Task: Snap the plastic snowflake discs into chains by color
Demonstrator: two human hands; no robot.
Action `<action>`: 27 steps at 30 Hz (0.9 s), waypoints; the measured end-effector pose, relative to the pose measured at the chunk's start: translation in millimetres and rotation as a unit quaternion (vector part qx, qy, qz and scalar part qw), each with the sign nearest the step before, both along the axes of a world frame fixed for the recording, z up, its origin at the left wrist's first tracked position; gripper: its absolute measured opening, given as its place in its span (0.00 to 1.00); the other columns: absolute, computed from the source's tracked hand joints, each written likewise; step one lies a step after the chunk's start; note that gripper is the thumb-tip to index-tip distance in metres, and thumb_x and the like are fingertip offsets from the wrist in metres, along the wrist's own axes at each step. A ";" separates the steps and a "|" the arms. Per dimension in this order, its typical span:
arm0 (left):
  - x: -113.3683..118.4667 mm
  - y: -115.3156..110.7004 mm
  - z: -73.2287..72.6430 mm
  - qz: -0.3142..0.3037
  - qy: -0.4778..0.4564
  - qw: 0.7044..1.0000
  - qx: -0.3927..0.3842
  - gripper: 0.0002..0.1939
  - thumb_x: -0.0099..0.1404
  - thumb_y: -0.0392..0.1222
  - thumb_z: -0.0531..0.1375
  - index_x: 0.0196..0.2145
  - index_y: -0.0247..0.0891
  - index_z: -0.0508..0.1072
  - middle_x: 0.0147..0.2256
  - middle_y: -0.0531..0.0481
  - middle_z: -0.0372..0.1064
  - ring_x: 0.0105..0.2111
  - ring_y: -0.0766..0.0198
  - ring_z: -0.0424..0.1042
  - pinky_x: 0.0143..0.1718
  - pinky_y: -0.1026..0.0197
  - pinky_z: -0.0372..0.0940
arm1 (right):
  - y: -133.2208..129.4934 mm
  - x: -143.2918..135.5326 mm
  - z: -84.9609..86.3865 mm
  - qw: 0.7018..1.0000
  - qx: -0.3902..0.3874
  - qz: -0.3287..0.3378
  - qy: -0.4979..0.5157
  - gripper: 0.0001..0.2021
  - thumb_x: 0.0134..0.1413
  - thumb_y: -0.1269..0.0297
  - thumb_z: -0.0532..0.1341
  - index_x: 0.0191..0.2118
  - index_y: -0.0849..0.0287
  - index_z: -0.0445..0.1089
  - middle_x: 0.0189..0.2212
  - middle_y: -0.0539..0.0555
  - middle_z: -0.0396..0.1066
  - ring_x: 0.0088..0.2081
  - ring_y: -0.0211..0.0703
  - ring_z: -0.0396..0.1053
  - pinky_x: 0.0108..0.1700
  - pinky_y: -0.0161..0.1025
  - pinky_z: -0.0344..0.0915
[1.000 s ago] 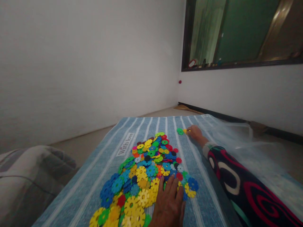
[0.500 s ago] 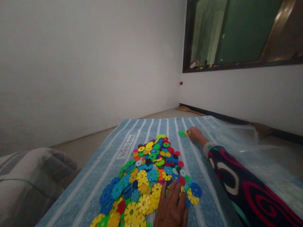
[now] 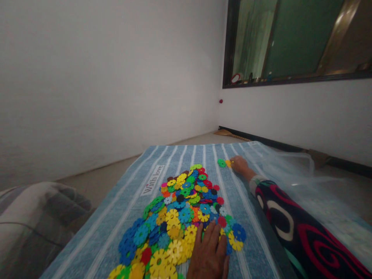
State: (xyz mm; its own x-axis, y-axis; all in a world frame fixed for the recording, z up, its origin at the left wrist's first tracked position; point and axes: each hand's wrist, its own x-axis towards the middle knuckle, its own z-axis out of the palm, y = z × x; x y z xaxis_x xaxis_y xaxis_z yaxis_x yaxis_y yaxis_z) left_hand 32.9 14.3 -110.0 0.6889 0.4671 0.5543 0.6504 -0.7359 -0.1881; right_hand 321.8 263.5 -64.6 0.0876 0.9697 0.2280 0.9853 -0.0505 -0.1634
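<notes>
On the striped cloth (image 3: 116, 205): a heap of notched plastic discs (image 3: 177, 217) in yellow, blue, green, red and other colors spreads from the near edge toward the middle.
Left hand (image 3: 208, 250): mine lies palm down at the heap's near right side, fingers slightly apart, touching discs and clamped on none that I can see.
Right hand (image 3: 240, 164): I have its fingertips together on an orange-yellow disc (image 3: 229, 163), beyond the heap and to its right.
Green disc (image 3: 221, 163): flat on the cloth, just left of the orange-yellow one; whether the two are joined, I cannot tell.
Sleeve (image 3: 290, 221): dark, with red and cream swirls, reaching in from the right.
Lettering (image 3: 153, 180): "With love," on a pale panel left of the heap.
Clear plastic container (image 3: 310, 164): right of my outstretched arm, contents too blurred to name.
Window (image 3: 290, 42): dark-framed, high on the right-hand wall.
</notes>
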 end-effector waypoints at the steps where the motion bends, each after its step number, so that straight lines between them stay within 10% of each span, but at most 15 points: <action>1: 0.0 0.0 1.6 -0.001 0.000 1.000 0.003 0.16 0.65 0.47 0.56 0.49 0.42 0.69 0.51 0.44 0.73 0.53 0.52 0.69 0.53 0.47 0.63 | -0.7 0.0 -0.4 1.000 0.003 0.000 0.002 0.15 0.58 0.71 0.54 0.44 0.59 0.77 0.44 0.63 0.73 0.49 0.51 0.67 0.47 0.39 0.60; 15: 1.3 -1.1 4.8 0.001 -0.010 1.000 -0.008 0.17 0.64 0.44 0.57 0.50 0.43 0.69 0.52 0.45 0.72 0.53 0.53 0.69 0.55 0.47 0.62 | -22.4 -3.7 -1.3 0.988 0.095 -0.072 0.097 0.19 0.57 0.73 0.50 0.47 0.64 0.75 0.44 0.62 0.75 0.47 0.45 0.70 0.46 0.35 0.60; 27: 1.4 -8.5 16.6 0.029 -0.024 0.997 -0.063 0.14 0.66 0.41 0.55 0.49 0.43 0.69 0.53 0.46 0.71 0.54 0.52 0.68 0.56 0.41 0.58 | -144.4 -63.6 -35.1 0.955 0.145 0.109 0.236 0.12 0.53 0.70 0.56 0.38 0.57 0.77 0.38 0.57 0.77 0.43 0.46 0.72 0.50 0.40 0.65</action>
State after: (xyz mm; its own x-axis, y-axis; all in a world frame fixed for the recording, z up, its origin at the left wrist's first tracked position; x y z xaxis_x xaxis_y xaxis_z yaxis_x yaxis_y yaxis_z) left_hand 34.3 5.7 -93.4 0.6323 0.5734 0.5209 0.6987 -0.7125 -0.0638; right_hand 258.2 119.1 -99.8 0.0512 0.8787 0.4746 0.7802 0.2615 -0.5682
